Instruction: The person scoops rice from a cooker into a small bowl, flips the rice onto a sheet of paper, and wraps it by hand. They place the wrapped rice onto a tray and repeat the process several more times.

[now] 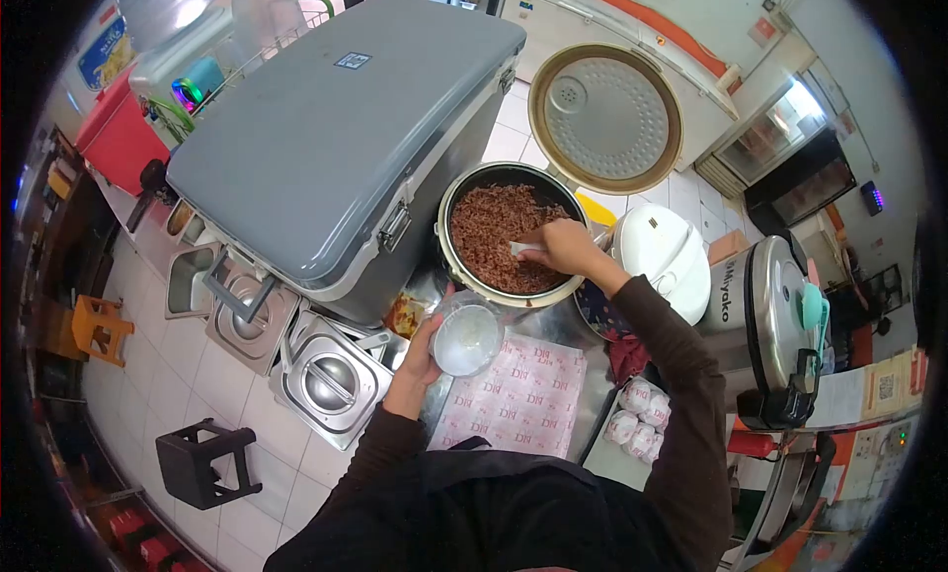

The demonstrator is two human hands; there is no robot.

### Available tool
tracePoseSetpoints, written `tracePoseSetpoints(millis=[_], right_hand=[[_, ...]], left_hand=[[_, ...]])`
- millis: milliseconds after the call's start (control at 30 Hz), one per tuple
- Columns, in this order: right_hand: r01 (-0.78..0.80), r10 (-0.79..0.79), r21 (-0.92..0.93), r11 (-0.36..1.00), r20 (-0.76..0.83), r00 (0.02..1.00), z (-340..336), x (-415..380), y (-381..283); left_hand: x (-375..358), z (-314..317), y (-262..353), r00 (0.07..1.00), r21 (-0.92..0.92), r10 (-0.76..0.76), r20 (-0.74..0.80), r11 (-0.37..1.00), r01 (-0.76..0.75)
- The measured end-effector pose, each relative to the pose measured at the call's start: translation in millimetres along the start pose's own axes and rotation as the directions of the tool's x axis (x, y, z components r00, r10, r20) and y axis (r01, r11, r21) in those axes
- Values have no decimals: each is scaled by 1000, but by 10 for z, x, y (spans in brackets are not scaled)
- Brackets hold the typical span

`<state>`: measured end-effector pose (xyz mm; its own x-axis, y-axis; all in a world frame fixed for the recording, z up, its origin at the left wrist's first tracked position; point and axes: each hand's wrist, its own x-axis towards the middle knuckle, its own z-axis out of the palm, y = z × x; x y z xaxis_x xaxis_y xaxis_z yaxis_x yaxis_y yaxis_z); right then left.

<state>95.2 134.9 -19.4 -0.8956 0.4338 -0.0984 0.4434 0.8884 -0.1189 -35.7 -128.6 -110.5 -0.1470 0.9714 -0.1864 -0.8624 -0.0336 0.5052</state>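
Note:
An open rice cooker with its lid raised holds reddish-brown rice. My right hand is inside the pot's right side, its fingers closed on a small white utensil that touches the rice. Just below the pot, my left hand holds a clear round plastic bowl, which looks empty apart from some specks. Beneath the bowl and to its right, printed wrapping paper lies flat on the metal counter. Several wrapped round packets sit in a tray near my right forearm.
A big grey cooler box stands left of the pot. Lidded steel containers are at its lower left. A white lidded container and a Miyako cooker stand on the right. A dark stool is on the floor.

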Motion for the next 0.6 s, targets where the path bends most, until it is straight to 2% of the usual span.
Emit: tracePoseSetpoints(millis=[33, 133, 267, 367, 467, 567, 600], right_hand=[[17, -17, 1, 1000, 5, 1000, 19, 49, 0], [64, -59, 216, 974, -31, 998, -9, 12, -13], [85, -80, 285, 955, -30, 996, -50, -76, 22], [70, -73, 321, 944, -2, 997, -99, -104, 71], [44, -61, 351, 935, 36, 998, -189, -161, 104], [21, -38, 416, 909, 32, 999, -247, -223, 136], [7, -22, 450, 893, 29, 999, -291, -241, 120]], left_hand=[[7, 19, -11, 999, 14, 20, -25, 1000, -19], [6, 59, -54, 996, -4, 36, -78, 999, -36], [40, -16, -66, 996, -157, -4, -90, 988, -11], [10, 69, 32, 995, -75, -22, -96, 997, 14], [-36, 210, 130, 984, -172, -59, -170, 985, 29], [-125, 414, 128, 960, -130, 37, -277, 989, -75], [-189, 513, 156, 962, -153, 35, -269, 985, -78]])
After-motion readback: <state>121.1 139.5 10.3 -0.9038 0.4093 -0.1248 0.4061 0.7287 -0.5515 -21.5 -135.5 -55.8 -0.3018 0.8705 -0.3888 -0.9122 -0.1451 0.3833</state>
